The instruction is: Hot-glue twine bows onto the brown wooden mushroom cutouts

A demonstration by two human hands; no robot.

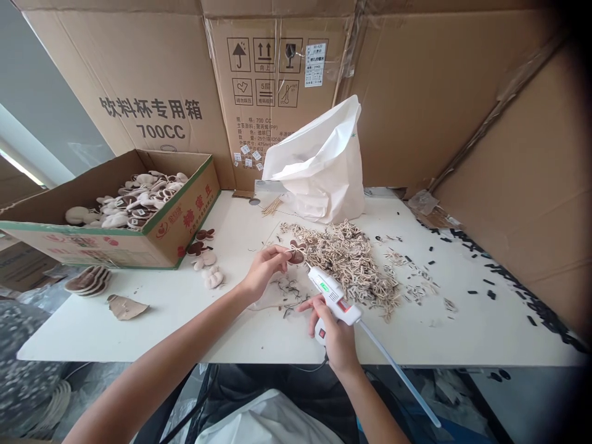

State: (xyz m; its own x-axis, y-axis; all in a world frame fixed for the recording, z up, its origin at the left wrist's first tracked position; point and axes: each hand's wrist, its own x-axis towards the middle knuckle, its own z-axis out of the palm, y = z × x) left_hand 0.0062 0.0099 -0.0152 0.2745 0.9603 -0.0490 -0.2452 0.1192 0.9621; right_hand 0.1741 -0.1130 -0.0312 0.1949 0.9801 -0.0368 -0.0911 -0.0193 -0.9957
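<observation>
White plastic glue gun [330,295] sits in the right hand [335,336], its fingers [309,305] wrapped round the grip, with the nozzle just beside the brown-and-cream cutout [296,254] pinched narrowly by the left hand [264,269]. A slip could put hot glue on those fingertips or smear the cutout. Just beyond, loose trimmings [345,265] on the surface [139,333] could snag on the nozzle; a carton [111,243] of cutouts stands farther left.

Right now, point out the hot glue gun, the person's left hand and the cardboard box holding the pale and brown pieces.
Hot glue gun [333,296]: head view, on its white body.
Left hand [264,270]: head view, on the back of the hand.
Cardboard box [194,213]: head view, on its printed side wall.
</observation>
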